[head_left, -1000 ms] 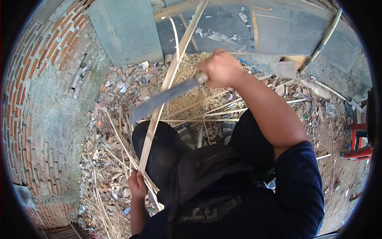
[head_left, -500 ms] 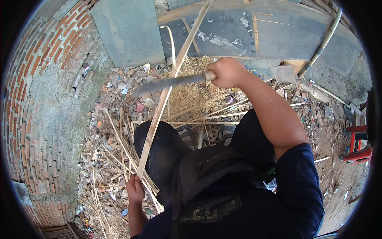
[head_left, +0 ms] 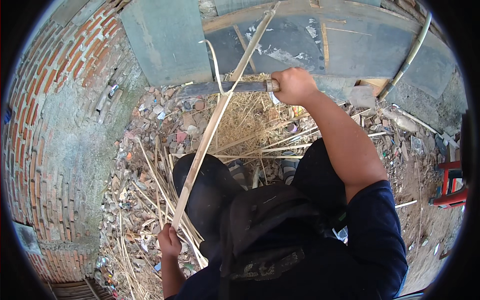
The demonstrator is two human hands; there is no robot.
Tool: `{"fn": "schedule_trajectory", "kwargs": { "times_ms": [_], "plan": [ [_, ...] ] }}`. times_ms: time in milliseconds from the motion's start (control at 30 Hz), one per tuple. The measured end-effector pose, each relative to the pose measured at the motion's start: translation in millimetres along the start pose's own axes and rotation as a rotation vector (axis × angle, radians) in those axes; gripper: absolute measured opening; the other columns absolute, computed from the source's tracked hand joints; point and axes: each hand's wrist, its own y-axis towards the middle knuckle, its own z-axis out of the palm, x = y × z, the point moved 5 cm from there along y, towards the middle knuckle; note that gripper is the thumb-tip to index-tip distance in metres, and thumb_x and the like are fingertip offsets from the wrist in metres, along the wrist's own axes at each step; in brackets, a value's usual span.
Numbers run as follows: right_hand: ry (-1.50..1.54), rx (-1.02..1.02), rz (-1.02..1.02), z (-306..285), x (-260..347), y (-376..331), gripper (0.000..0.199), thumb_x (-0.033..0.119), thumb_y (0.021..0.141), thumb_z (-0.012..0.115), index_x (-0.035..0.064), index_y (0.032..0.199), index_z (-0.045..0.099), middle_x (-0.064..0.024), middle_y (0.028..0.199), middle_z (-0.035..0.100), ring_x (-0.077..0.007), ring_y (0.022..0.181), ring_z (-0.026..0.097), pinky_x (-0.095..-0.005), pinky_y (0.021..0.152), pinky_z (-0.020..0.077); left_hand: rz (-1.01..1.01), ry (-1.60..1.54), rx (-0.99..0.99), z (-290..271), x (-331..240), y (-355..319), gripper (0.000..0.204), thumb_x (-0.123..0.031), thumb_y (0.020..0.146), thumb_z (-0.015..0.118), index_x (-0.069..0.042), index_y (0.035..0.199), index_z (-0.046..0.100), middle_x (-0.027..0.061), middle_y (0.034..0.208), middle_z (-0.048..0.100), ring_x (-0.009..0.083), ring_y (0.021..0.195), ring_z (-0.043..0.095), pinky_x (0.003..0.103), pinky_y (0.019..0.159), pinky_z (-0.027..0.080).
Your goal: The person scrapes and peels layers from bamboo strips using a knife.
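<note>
A long pale bamboo strip (head_left: pixel 206 137) slants from the lower left up to the top middle, passing over my left thigh. My left hand (head_left: pixel 169 241) is closed round its lower end. In my right hand (head_left: pixel 295 87) is the wooden handle of a machete (head_left: pixel 207 89), its broad dark blade pointing left. The blade meets the strip in its upper part. From that spot a thin sliver (head_left: pixel 216 62) peels up and curls over at its tip.
Split bamboo strips (head_left: pixel 155 185) lie in a heap beside my left leg, with more across the ground by my feet. Shavings (head_left: pixel 240 115) cover rubble ahead. A brick wall (head_left: pixel 45 145) rises at left, grey panels (head_left: pixel 165 42) stand in front, and a red stool (head_left: pixel 449 185) is at right.
The machete has moved farther up the strip, away from me, with my right hand. The sliver's base has shifted up with the blade. My left hand keeps its grip.
</note>
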Motion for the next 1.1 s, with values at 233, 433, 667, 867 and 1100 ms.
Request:
{"fn": "schedule_trajectory", "kwargs": {
  "times_ms": [233,433,667,867,1100],
  "plan": [
    [0.231,0.167,-0.082,-1.8,24.1,-11.3,0.017,0.021,0.074,0.069,0.0151,0.090,0.072,-0.0109,0.087,0.073,-0.0323,0.088,0.071,-0.0486,0.080,0.0554,0.010,-0.044,-0.013,5.7,-0.3,2.7,0.042,-0.030,0.104,0.041,-0.002,0.072,0.045,0.0135,0.051,0.044,0.0310,0.044,0.047,0.042,0.046,0.032],
    [-0.020,0.209,-0.427,0.6,83.9,-19.7,0.014,0.018,0.075,0.070,0.0193,0.089,0.071,-0.0058,0.081,0.072,-0.0243,0.078,0.070,-0.0402,0.092,0.0502,-0.015,-0.032,-0.006,4.3,-3.6,1.9,0.042,-0.031,0.104,0.041,-0.002,0.073,0.046,0.0109,0.053,0.043,0.0248,0.047,0.045,0.040,0.048,0.032],
    [-0.068,-0.030,0.029,0.8,-8.4,5.3,0.019,0.026,0.078,0.068,0.0169,0.095,0.070,-0.0094,0.085,0.073,-0.0273,0.083,0.072,-0.0420,0.091,0.0506,0.005,-0.004,-0.024,-5.3,-1.4,-2.4,0.040,-0.029,0.103,0.041,-0.003,0.074,0.047,0.0151,0.053,0.047,0.0351,0.047,0.052,0.043,0.048,0.036],
    [0.079,0.005,0.078,-10.2,0.4,-3.1,0.023,0.027,0.078,0.067,0.0132,0.097,0.070,-0.0114,0.087,0.074,-0.0317,0.088,0.072,-0.0461,0.084,0.0550,0.014,-0.037,-0.027,1.3,8.0,-2.5,0.043,-0.031,0.104,0.041,-0.003,0.072,0.044,0.0134,0.053,0.045,0.0301,0.046,0.047,0.040,0.047,0.034],
    [0.045,-0.019,0.053,-16.5,8.2,-7.7,0.021,0.026,0.079,0.066,0.0148,0.096,0.071,-0.0109,0.088,0.074,-0.0309,0.088,0.072,-0.0454,0.085,0.0549,-0.046,-0.074,0.012,-0.1,-6.8,-3.3,0.040,-0.029,0.103,0.040,-0.001,0.076,0.049,0.0077,0.055,0.044,0.0179,0.051,0.044,0.038,0.050,0.032]
  ]
}}
